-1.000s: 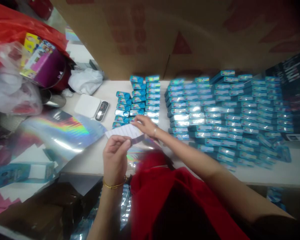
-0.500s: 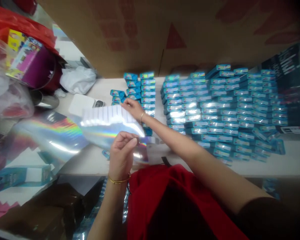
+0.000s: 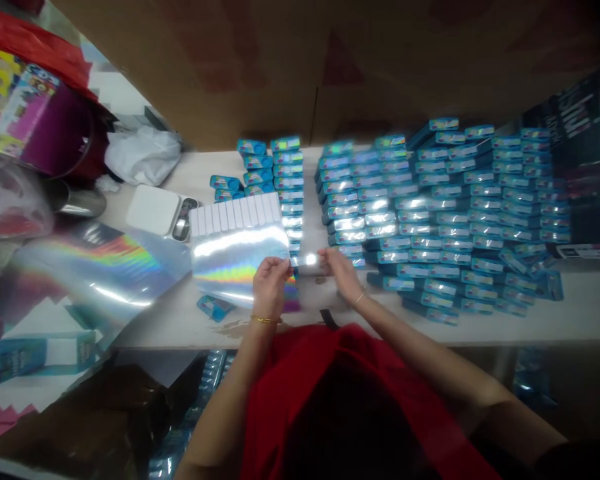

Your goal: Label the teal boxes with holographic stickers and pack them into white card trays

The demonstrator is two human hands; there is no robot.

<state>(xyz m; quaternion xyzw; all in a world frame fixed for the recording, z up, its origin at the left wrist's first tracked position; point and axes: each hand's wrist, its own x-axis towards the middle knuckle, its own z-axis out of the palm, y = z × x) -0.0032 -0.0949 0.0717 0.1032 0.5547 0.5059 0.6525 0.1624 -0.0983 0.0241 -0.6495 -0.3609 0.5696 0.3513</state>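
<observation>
"Over the table (image 3: 555, 328), between its front and back edges, what are you holding?"

"A short, shiny strip (image 3: 306, 260). My left hand (image 3: 269, 288) is nearly closed, thumb and fingers pinching its left end. My right hand (image 3: 343, 275) is loosely curled, fingertips together on the right end."

"And around the strip?"

"Just left, a rainbow-sheened sheet (image 3: 230, 267) with a row of white rectangles (image 3: 235, 215) along its far edge. Blue packs (image 3: 455, 243) stand in rows toward the table's back edge and right side."
</observation>
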